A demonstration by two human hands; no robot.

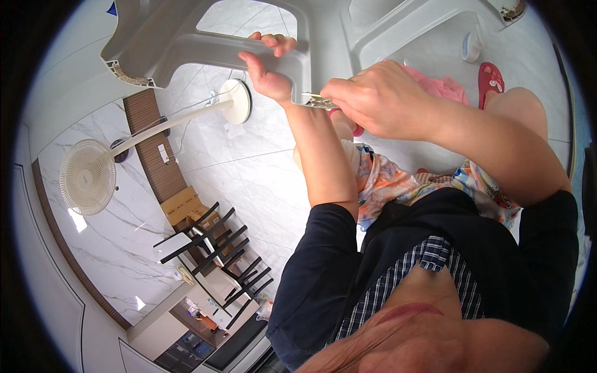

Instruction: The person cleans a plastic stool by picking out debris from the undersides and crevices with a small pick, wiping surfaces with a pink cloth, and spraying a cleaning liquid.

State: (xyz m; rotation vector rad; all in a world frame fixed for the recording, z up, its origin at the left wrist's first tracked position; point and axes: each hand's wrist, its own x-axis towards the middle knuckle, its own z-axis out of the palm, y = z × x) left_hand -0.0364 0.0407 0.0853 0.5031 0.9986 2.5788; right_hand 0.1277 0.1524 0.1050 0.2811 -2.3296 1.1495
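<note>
A grey plastic stool (pixel 326 51) lies tipped at the top, with hollow leg ends towards me. My left hand (pixel 273 65) is around one of its side bars, thumb on the near side and fingers curled by an opening. Between the fingertips of my right hand (pixel 382 100) is a thin stick with a pale tip (pixel 311 95), perhaps a cotton swab. It touches or lies just over the open end of the middle leg (pixel 319 102), where brownish matter shows. Rough brown matter also fills the leg ends at left (pixel 126 74) and upper right (pixel 513 10).
A white standing fan (pixel 88 177) is at left, its round base (pixel 235 101) and cord on the tiled floor. Cardboard boxes (pixel 182 205) and black-legged furniture (pixel 224 252) stand lower left. Pink cloth (pixel 436 84) and a red slipper (pixel 490 84) are beyond my right arm.
</note>
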